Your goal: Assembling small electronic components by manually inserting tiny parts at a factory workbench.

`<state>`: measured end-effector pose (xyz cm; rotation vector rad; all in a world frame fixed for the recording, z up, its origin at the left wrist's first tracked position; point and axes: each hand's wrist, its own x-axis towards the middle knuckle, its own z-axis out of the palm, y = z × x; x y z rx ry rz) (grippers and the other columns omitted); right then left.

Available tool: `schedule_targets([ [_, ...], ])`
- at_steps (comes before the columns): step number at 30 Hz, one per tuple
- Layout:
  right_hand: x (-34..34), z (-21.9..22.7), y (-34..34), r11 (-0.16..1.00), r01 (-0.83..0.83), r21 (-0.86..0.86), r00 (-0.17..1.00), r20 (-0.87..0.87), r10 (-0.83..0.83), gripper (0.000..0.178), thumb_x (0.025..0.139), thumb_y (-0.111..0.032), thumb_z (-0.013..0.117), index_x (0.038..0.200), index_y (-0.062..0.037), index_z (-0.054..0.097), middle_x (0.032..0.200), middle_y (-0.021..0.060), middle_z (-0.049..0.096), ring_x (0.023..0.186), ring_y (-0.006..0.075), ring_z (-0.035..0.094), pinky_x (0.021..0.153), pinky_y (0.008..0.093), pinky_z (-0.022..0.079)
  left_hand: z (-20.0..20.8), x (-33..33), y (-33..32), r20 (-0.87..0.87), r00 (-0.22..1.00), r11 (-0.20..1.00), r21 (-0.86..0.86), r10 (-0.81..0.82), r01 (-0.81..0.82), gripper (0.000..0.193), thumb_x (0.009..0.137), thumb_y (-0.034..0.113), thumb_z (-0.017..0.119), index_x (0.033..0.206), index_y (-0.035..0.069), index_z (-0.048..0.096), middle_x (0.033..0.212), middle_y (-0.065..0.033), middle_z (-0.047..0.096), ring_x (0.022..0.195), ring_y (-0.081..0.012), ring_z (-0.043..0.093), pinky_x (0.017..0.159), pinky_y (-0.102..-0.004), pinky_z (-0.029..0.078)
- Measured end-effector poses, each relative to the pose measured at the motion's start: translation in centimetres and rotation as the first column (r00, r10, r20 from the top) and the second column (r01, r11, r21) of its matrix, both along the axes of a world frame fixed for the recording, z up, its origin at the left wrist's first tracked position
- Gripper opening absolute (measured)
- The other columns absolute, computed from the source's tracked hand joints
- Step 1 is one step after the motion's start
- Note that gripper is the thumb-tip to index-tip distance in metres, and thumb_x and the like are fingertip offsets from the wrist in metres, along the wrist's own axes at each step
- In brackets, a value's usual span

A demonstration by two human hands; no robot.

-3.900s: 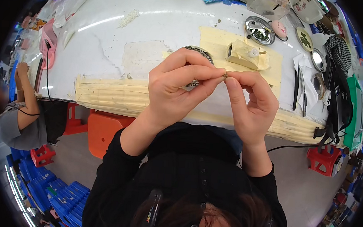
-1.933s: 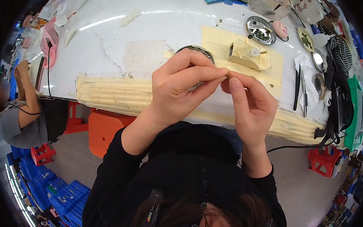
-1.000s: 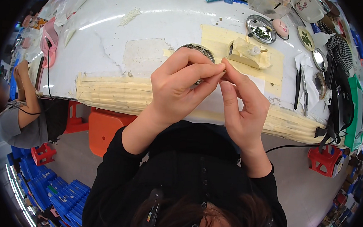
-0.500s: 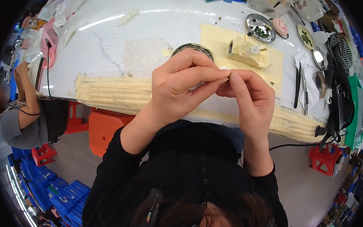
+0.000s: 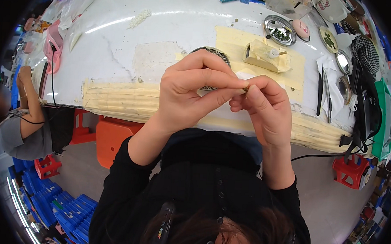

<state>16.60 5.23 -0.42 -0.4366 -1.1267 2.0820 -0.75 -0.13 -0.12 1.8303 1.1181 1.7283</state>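
Note:
In front of my chest, my left hand point(image 5: 186, 93) and my right hand point(image 5: 269, 108) meet fingertip to fingertip. Pinched between them is a tiny brownish-gold piece point(image 5: 246, 89), mostly hidden by the fingers, so its kind cannot be made out. Both thumbs and forefingers are closed on it. Behind my left hand a round dish point(image 5: 213, 49) full of small greyish bits is partly covered. Just beyond the right fingers stands a block wrapped in cream tape point(image 5: 256, 55), with a small white knob and a peg on its side.
A metal dish point(image 5: 288, 40) with dark green bits lies at the back right, near a pink oval object point(image 5: 301, 29). Black tweezers point(image 5: 320, 91) and a metal tool point(image 5: 328, 100) rest at the right. Cream tape point(image 5: 121, 97) pads the table's front edge. Another person point(image 5: 22, 133) sits at far left.
My hands have shifted slightly left and the right one has tilted, its fingertips lower. More of the small piece and of the round dish now shows.

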Motion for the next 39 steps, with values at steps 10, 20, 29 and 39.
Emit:
schedule_targets([
  [10,-0.5,0.1,-0.8,0.988,0.109,0.113,0.992,0.058,-0.116,0.015,0.095,-0.010,0.060,0.100,0.0029,0.065,0.085,0.0083,0.068,0.077,0.0130,0.065,0.072,0.0250,0.053,-0.1,-0.2,-0.1,0.032,0.999,0.999,-0.033,-0.002,0.003,0.019,0.075,-0.008,0.072,0.092,0.001,0.072,0.090,-0.0085,0.063,0.080,-0.0155,0.062,0.067,-0.0245,0.050],
  [20,-1.1,0.6,-1.2,0.220,0.267,0.938,0.658,-0.011,-0.753,0.009,0.079,0.002,0.073,0.087,0.0022,0.070,0.077,0.0090,0.068,0.065,0.0137,0.064,0.062,0.0229,0.051,-0.5,0.9,0.5,-0.245,0.906,0.916,0.299,0.345,-0.268,0.023,0.070,-0.009,0.076,0.091,0.001,0.072,0.086,-0.0080,0.064,0.073,-0.0170,0.062,0.059,-0.0247,0.049],
  [29,-0.3,1.3,-1.1,0.922,0.257,0.290,0.935,0.168,-0.313,0.011,0.090,-0.003,0.065,0.096,0.0054,0.063,0.086,0.0086,0.068,0.076,0.0117,0.065,0.071,0.0237,0.053,0.1,0.7,0.3,-0.195,0.956,0.963,0.202,0.220,-0.180,0.022,0.070,-0.009,0.076,0.089,0.001,0.072,0.085,-0.0083,0.064,0.072,-0.0161,0.062,0.059,-0.0245,0.049],
  [39,0.2,1.1,-0.6,0.960,0.176,0.217,0.962,0.170,-0.214,0.015,0.095,-0.008,0.059,0.099,0.0059,0.061,0.085,0.0101,0.068,0.077,0.0142,0.067,0.073,0.0265,0.057,0.1,0.9,0.3,-0.260,0.933,0.955,0.229,0.248,-0.190,0.022,0.071,-0.008,0.076,0.090,0.002,0.072,0.084,-0.0085,0.063,0.071,-0.0162,0.062,0.058,-0.0245,0.049],
])
